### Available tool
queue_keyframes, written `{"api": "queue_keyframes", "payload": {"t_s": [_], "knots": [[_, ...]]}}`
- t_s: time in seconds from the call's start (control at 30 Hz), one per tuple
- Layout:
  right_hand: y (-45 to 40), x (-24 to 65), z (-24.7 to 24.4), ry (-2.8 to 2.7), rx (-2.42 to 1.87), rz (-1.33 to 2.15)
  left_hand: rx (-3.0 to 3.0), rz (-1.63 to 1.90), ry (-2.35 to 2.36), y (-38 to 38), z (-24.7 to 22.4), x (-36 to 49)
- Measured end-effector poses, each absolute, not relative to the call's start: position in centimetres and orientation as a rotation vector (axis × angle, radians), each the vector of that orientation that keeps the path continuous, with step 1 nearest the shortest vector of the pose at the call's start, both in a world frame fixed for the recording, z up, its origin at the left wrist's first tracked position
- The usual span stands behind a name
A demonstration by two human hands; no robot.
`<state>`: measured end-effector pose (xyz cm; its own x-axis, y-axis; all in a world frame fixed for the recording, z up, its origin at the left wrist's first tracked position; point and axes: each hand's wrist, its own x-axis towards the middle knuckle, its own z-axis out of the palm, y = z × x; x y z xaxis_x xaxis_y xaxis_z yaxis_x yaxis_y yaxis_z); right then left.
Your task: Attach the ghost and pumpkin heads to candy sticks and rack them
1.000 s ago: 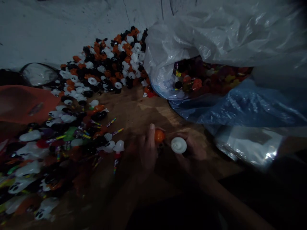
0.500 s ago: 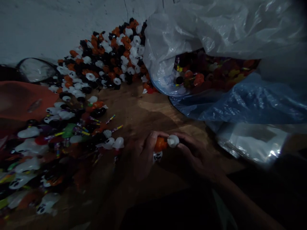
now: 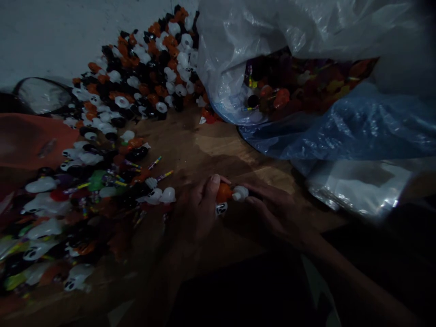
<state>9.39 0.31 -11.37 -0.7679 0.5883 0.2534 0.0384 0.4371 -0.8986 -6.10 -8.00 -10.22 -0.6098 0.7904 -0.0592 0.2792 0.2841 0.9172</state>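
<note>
Both hands are pinched narrow: the left hand [image 3: 197, 202] holds an orange piece [image 3: 224, 193], the right hand [image 3: 277, 206] a white piece [image 3: 241, 193], close together over the wooden surface [image 3: 184, 150]. Both look like light, thin, slightly slick plastic, probably stiff but dentable, best gripped lightly by their rounded sides.

Glossy, crinkled plastic bag [image 3: 235, 59]; smooth plastic-looking orange piece [image 3: 224, 193]; wood-look tabletop [image 3: 177, 143].
</note>
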Motion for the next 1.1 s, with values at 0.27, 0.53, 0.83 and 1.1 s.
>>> {"api": "queue_keyframes", "payload": {"t_s": [0.27,0.53,0.83,1.1], "knots": [[0.0,9.4,-11.5,-2.165,-0.605,1.238,1.138,1.235,2.053,-8.1,-9.9,-5.6],[-0.7,9.3,-11.8,-2.145,-0.758,1.149,1.309,1.149,2.113,-8.0,-10.2,-5.2],[-1.6,9.8,-12.5,-2.182,-0.729,1.073,1.275,1.009,2.202,-7.8,-9.8,-4.7],[-1.1,10.1,-13.2,-2.331,-0.692,0.897,1.231,1.048,2.152,-7.6,-10.5,-5.5]]}}
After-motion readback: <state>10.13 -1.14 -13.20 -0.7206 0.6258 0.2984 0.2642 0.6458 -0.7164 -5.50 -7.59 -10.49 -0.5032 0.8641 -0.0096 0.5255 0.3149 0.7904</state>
